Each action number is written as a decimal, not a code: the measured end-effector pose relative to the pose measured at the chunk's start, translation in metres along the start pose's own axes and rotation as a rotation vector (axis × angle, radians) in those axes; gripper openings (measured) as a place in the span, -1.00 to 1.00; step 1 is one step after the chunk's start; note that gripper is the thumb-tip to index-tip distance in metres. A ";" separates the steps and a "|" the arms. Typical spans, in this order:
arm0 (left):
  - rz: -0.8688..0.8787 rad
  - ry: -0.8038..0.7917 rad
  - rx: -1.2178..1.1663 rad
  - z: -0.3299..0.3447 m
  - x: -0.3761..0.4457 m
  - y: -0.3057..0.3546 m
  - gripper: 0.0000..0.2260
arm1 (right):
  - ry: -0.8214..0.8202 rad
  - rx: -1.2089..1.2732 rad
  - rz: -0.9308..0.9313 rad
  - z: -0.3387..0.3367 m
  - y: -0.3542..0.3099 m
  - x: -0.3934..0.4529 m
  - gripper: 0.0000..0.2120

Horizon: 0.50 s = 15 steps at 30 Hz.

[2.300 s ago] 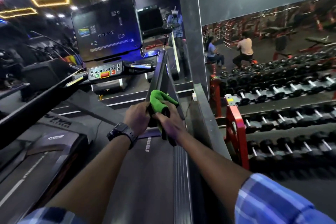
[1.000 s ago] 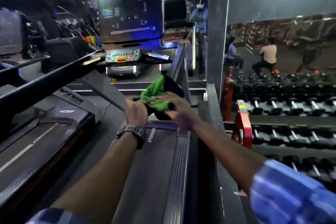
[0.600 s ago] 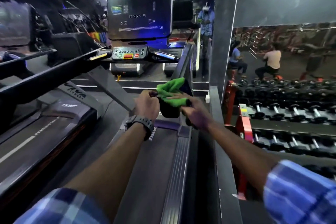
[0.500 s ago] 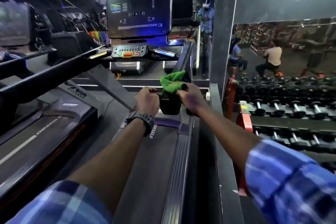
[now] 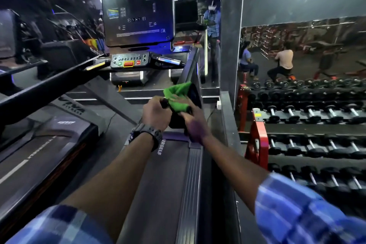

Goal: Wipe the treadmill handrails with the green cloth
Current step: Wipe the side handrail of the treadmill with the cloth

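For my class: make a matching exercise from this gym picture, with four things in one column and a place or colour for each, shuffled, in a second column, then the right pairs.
Things
1. cloth
2. watch
3. dumbbells
4. control panel

Places and colours
A. on the left wrist
B. on the rack to the right
C. green, over the end of the right handrail
D. below the big screen, with a red button

Pairs: 1-C, 2-A, 3-B, 4-D
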<state>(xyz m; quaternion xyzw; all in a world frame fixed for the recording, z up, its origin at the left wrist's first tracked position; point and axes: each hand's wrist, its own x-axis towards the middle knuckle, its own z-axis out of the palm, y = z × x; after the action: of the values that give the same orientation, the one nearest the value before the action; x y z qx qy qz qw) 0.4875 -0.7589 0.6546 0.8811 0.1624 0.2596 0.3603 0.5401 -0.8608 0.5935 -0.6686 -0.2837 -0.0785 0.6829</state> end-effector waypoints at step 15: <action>0.226 -0.093 0.314 0.024 0.028 0.011 -0.62 | 0.316 0.123 0.251 0.006 0.019 -0.055 -0.89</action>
<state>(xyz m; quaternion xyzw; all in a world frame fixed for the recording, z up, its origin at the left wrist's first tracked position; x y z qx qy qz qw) 0.5255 -0.7664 0.6578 0.9502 0.0842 0.2288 0.1943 0.5027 -0.8684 0.5494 -0.6352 -0.0918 -0.0792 0.7628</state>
